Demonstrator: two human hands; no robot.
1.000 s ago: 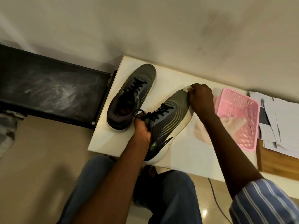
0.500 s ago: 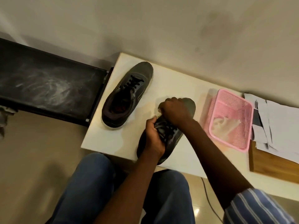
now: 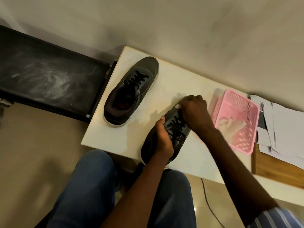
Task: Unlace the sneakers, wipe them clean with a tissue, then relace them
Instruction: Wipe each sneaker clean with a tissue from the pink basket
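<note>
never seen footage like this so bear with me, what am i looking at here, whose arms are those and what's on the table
There is no machine here. A person wears a camera on the head, so the one picture looks down over their own knees and arms.

The left hand grips the side of the nearer sneaker, which lies at the front edge of the white table. The right hand presses on that shoe's toe; whether it holds a tissue cannot be seen. Both shoes have black laces in.

The second sneaker stands apart, to the left. To the right is a pink basket holding crumpled tissue, then loose papers on a wooden board.
</note>
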